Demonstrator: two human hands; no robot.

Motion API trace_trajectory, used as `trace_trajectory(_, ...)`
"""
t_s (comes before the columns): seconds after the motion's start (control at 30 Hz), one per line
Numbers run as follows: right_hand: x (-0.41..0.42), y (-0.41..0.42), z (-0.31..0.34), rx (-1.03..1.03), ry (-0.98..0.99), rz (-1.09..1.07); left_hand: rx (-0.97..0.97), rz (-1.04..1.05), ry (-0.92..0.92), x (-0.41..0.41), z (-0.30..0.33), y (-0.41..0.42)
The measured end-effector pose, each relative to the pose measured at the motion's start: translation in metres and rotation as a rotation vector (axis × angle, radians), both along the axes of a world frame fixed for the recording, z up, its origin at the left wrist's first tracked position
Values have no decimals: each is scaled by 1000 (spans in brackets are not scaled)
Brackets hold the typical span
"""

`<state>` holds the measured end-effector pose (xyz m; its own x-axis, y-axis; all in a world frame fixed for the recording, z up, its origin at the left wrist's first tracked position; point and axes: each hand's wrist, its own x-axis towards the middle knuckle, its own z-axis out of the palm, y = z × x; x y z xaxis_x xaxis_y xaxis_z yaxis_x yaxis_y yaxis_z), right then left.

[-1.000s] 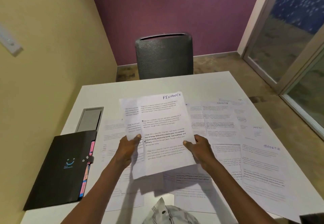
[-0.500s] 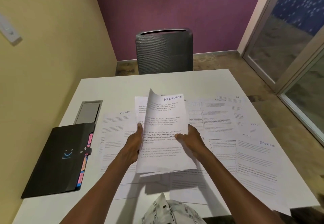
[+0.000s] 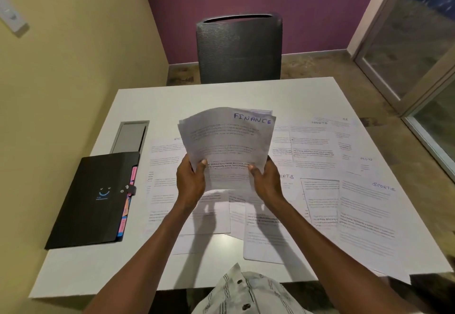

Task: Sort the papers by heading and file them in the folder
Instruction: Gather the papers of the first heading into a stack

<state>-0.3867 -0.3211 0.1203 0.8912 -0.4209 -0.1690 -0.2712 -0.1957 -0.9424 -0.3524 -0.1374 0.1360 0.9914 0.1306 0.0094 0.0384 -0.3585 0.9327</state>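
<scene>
A thin stack of white printed sheets headed "FINANCE" in blue handwriting (image 3: pixel 227 146) is held up above the middle of the white rectangular table (image 3: pixel 221 94), its top bowed away from the camera. The stack is gripped at its lower left edge by the left hand (image 3: pixel 190 182), thumb laid on the front sheet and fingers curled behind. The lower right edge is gripped the same way by the right hand (image 3: pixel 267 182). Both forearms are stretched forward from the near table edge and converge toward the stack. Loose white printed pages (image 3: pixel 364 215), some headed "SPORTS", are spread flat over the table beneath and to the right. A closed black folder with coloured index tabs (image 3: pixel 96 198) lies flat at the table's left side, apart from the hands.
</scene>
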Motion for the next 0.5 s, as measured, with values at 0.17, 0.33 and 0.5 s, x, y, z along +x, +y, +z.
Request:
trace_trajectory(0.17, -16, 6, -27, -2, 92, 80, -39, 41, 115, -20, -26, 9)
trace_trajectory(0.33, -24, 8, -46, -25, 177, 193, -32, 81, 220, -39, -52, 13)
trace_trajectory(0.5, -21, 10, -49, -44, 204, 183, -58, 126, 272, -41, -57, 7)
